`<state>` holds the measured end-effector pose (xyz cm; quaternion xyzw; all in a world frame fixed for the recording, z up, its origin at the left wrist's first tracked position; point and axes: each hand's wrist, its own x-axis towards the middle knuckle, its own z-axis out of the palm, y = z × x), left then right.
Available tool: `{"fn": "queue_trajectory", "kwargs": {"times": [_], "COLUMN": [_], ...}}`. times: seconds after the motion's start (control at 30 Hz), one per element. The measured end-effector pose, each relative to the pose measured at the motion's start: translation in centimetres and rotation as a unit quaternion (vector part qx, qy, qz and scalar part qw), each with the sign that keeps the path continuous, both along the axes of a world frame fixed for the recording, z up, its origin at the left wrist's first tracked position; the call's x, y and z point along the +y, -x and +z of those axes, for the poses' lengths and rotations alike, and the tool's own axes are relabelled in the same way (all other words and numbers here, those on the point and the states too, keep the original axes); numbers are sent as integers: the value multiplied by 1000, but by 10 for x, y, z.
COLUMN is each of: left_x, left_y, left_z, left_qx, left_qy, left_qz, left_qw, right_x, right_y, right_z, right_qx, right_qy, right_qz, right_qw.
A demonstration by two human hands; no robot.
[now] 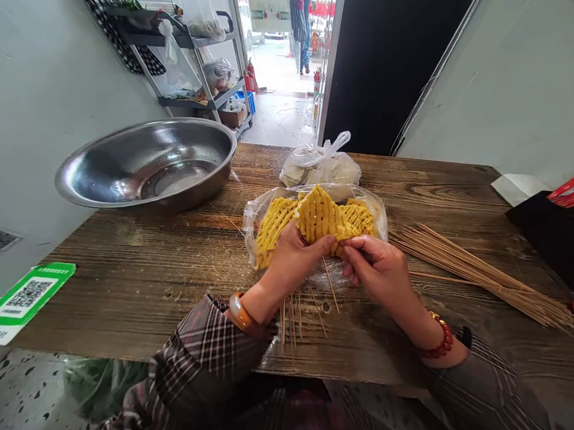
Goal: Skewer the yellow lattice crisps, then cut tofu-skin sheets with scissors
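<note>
Your left hand [294, 250] grips a yellow lattice-cut slab [319, 216] at an open plastic bag [380, 219], mid-table; your right hand [380, 261] pinches near its right corner, on what is unclear. Several sticks [291, 322] nearby seem already inserted; many loose skewers [480, 271], right, appear unused.

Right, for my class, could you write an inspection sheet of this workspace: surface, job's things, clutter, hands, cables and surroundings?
Surface: wooden table, pale specks scattered on it.
Job's things: yellow lattice-cut pieces on clear plastic; several thin sticks in front, far ends hidden; stick bundle at right.
Clutter: steel basin at back left, filled plastic bag behind the pieces, QR-code card at the left edge, black box at right.
Hands: left hand holds one yellow piece; right hand is at its lower edge, grip partly hidden.
Cables: thin strands beside the black panel, possibly wires.
Surroundings: shelf trolley, doorway, person outside.
</note>
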<state>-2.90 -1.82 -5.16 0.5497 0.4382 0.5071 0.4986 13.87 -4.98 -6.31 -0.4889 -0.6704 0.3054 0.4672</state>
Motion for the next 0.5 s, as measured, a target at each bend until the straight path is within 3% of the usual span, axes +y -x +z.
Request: {"fn": "queue_trajectory", "kwargs": {"times": [0.13, 0.27, 0.5], "left_x": [1, 1, 3], "left_y": [1, 0, 2], "left_z": [0, 2, 5], "left_qx": [-95, -84, -93], "left_qy": [30, 27, 14], "left_qz": [-51, -20, 11], "left_qw": [994, 996, 996], "right_x": [-2, -1, 1], "right_y": [0, -2, -9], "right_z": [3, 4, 4], "right_qx": [-1, -26, -127], "right_qy": [-15, -29, -147], "right_qz": [-8, -7, 12], "right_qw": [1000, 999, 981]}}
